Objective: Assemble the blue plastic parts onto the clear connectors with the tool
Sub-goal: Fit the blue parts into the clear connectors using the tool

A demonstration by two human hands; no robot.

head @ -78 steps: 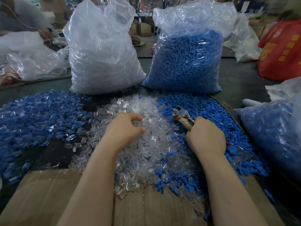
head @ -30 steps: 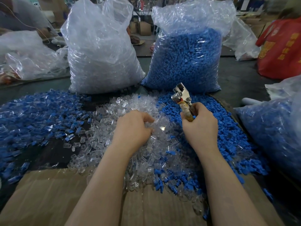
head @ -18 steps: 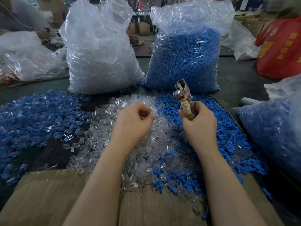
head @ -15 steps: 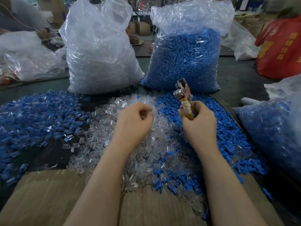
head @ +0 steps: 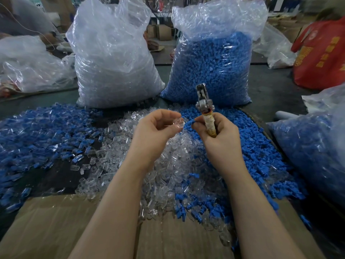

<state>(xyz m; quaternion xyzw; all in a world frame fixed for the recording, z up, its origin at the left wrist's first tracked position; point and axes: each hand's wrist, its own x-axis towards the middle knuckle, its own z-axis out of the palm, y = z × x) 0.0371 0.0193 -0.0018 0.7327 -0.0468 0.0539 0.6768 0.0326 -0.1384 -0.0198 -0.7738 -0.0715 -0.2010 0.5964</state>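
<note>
The left hand (head: 155, 128) pinched a clear connector (head: 178, 122), just left of the right hand (head: 216, 131), which gripped the upright tool (head: 204, 107) and apparently a blue part (head: 190, 123).

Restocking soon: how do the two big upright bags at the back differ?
The left bag holds clear pieces; the right bag holds blue pieces. The left bag looks filled nearly to its top; the right bag's blue fill stops lower, leaving empty crumpled plastic above. Both are clear plastic, standing upright side by side.
</note>
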